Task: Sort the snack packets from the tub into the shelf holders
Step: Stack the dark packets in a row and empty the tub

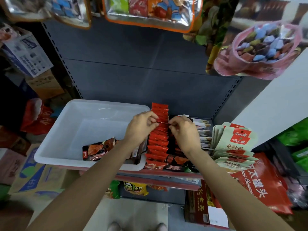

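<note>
Dark grey shelving [133, 72] fills the back here, with a big bare stretch of panel above the shelf, so lots of open room over the hands. White tub [70, 130] sits on the shelf's left side, its near rim right at the shelf's red front edge [166, 174]. Mostly bare inside; one dark packet [98, 150] lies at the near wall, half under the left forearm.

Just right of the tub stands a row of red packets [159, 130], upright and packed tight, running front to back. Left hand [141, 125] has its fingers curled, pinching the top of a red packet around mid-row. Right hand [181, 130] is curled too, fingertips at the row's right side, next to a dark row of packets [175, 160]. Can't tell if it's actually holding one.

Further right, pale packets [236, 140] overhang the shelf edge, crowding that side. Hanging bags [150, 12] up top are cut off and blurry, as are the boxes [25, 54] on the left.
</note>
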Demonstrator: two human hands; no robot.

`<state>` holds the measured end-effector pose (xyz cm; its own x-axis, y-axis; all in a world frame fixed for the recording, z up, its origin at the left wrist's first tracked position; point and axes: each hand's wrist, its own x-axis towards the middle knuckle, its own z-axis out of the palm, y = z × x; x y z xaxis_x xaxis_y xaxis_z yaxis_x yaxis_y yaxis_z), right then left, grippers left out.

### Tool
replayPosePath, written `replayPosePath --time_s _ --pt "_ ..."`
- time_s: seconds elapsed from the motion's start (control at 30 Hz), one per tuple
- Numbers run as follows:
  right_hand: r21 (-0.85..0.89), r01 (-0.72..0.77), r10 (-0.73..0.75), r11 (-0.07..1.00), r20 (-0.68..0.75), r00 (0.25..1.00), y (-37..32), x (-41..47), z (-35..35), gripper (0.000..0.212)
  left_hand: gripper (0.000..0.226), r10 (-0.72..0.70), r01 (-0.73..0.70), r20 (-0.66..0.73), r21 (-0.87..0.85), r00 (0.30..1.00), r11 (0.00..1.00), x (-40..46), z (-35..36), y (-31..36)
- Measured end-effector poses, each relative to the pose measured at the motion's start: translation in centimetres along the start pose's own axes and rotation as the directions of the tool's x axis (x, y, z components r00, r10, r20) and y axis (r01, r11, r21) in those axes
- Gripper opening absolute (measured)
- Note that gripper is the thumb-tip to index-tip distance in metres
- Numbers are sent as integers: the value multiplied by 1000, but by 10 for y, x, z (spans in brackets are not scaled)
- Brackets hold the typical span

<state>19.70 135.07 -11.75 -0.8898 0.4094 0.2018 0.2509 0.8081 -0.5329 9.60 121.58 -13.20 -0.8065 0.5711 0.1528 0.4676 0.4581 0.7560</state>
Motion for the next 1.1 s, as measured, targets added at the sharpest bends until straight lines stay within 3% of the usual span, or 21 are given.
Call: replayPosePath --time_s 0.1,0.2,0.33,0.43,0.5,0.57,0.63,0.73,0.87,0.93,1.0,1.07,1.1 --pt "73 49 -55 996 82 995 -37 4 27 15 11 -114 114 -52 -10 992 993 -10 -25 -42" --pt "10 80 -80 997 238 968 -72 11 62 27 17 -195 200 -96 46 976 979 -24 -51 -92" --pt "-98 89 -30 991 484 875 -104 19 122 44 30 -402 376 45 270 915 886 -39 -75 -158" --pt "-142 96 17 985 637 771 -114 19 168 45 37 -449 287 291 461 845 840 -44 -82 -196" --pt "-157 50 68 986 664 745 -118 17 192 49 34 -444 218 390 502 807 837 -47 -87 -210" --pt "-167 -110 191 980 622 759 -120 16 209 52 39 -459 193 441 525 772 829 -49 -89 -221" --pt "-146 -291 323 946 534 781 -121 18 219 39 50 -450 159 484 528 750 834 -50 -90 -230" --pt "-83 -419 404 904 483 777 -124 23 220 24 60 -422 225 481 415 769 882 -49 -95 -233" --pt "123 -479 373 869 473 799 -125 30 211 17 79 -448 410 285 184 847 893 -48 -106 -217" --pt "274 -527 361 804 479 800 -120 34 199 28 96 -517 532 193 -33 834 846 -44 -112 -200" --pt "436 -581 366 687 484 795 -121 35 177 26 103 -599 619 159 -253 785 744 -33 -118 -182" --pt "550 -554 373 625 412 831 -119 36 151 28 94 -654 634 97 -388 750 669 -20 -123 -163" --pt "592 -523 372 613 367 853 -117 37 138 29 80 -633 590 64 -443 772 675 -14 -123 -153"
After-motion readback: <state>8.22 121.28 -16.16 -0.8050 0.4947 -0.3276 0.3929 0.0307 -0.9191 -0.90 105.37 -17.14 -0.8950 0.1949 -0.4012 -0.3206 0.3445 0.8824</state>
